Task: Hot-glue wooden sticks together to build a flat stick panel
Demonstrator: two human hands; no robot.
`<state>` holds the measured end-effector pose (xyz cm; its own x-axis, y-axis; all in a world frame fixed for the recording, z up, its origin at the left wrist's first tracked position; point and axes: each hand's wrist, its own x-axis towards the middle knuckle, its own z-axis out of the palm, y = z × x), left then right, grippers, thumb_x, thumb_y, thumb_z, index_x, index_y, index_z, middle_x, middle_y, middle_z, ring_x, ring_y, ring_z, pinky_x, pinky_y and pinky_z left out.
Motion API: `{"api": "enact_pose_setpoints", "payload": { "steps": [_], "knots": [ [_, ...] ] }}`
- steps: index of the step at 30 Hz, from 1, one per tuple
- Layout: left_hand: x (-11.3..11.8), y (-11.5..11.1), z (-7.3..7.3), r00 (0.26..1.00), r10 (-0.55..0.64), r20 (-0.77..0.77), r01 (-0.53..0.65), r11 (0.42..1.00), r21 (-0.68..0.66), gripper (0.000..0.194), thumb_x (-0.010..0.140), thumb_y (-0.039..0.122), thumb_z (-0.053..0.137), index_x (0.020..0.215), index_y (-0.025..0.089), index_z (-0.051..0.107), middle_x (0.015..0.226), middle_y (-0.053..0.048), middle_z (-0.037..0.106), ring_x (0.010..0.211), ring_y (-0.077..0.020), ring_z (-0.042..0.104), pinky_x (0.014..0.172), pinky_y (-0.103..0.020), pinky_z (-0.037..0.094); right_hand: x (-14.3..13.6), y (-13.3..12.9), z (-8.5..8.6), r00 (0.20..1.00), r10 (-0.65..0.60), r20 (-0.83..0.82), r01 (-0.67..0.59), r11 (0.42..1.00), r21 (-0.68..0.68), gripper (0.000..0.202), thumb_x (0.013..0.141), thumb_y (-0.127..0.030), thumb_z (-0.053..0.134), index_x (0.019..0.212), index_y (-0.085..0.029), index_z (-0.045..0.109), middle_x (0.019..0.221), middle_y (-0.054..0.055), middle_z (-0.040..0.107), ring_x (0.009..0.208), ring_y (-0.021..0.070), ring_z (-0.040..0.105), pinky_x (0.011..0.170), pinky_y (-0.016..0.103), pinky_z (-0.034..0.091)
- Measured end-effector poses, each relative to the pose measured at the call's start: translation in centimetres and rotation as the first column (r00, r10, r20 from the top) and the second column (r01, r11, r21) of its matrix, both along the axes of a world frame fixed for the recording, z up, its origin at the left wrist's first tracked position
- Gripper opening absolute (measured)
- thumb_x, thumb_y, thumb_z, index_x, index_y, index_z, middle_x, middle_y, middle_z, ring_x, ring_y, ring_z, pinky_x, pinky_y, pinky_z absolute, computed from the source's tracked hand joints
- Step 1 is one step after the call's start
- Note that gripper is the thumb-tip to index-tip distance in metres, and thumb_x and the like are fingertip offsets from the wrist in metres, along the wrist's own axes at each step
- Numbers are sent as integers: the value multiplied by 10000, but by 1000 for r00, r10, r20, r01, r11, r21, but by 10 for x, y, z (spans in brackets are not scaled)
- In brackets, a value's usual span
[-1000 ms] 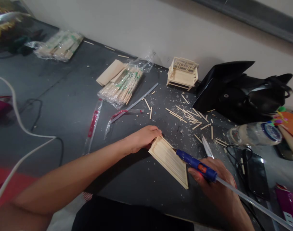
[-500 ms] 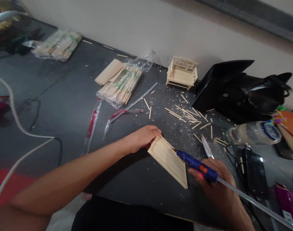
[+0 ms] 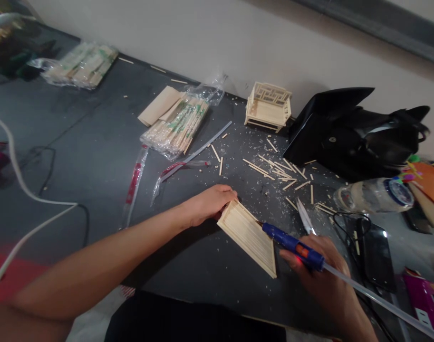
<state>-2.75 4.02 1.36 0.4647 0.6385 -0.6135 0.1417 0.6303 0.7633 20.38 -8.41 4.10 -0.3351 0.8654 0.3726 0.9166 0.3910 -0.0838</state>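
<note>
My left hand (image 3: pixel 214 203) grips the upper left corner of a flat panel made of pale wooden sticks (image 3: pixel 248 238), holding it tilted above the dark table. In my right hand (image 3: pixel 322 266) is a blue hot glue gun (image 3: pixel 291 244), with a long clear glue stick (image 3: pixel 377 306) running out of its back end. Its nozzle meets the panel's far right edge; whether glue is coming out cannot be seen. Just past my right hand lie scissors (image 3: pixel 305 214), their handles hidden behind it.
Loose stick pieces (image 3: pixel 281 171) and crumbs litter the table. Behind them stands a miniature wooden bench (image 3: pixel 268 107) beside a black bag (image 3: pixel 345 137). Stick packs (image 3: pixel 179 123) lie at the back left. To the right are a clear jar (image 3: pixel 375 195), a phone (image 3: pixel 379 256) and cables.
The whole view has shifted very slightly. Both hands, the panel and the glue gun keep nearly the same positions relative to each other.
</note>
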Motion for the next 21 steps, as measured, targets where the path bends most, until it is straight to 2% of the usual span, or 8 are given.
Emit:
{"api": "enact_pose_setpoints", "payload": {
  "steps": [5,11,21],
  "knots": [
    [-1,0,-2,1000,-11,10,11,1000,5,192,768,358,602,698,189,545,642,20,523,550,-105,481,492,-216,353,1,-1,0,1000,-14,-6,13,999,-30,451,1002,-483,453,627,-239,510,548,3,562,549,163,507,575,286,389],
    [0,0,0,1000,2,-6,-2,1000,0,171,799,317,570,691,185,563,659,9,548,553,-105,486,509,-232,358,4,-4,-2,1000,-18,-12,18,999,-32,447,995,-495,464,631,-241,516,581,14,594,574,171,521,617,301,416],
    [2,0,3,1000,8,-30,-9,999,-34,166,824,300,546,709,183,564,662,14,550,548,-104,483,514,-236,354,5,-5,3,1000,3,29,-3,1000,-9,441,1000,-508,444,651,-242,491,551,-5,558,557,167,531,608,293,420]
  ]
}}
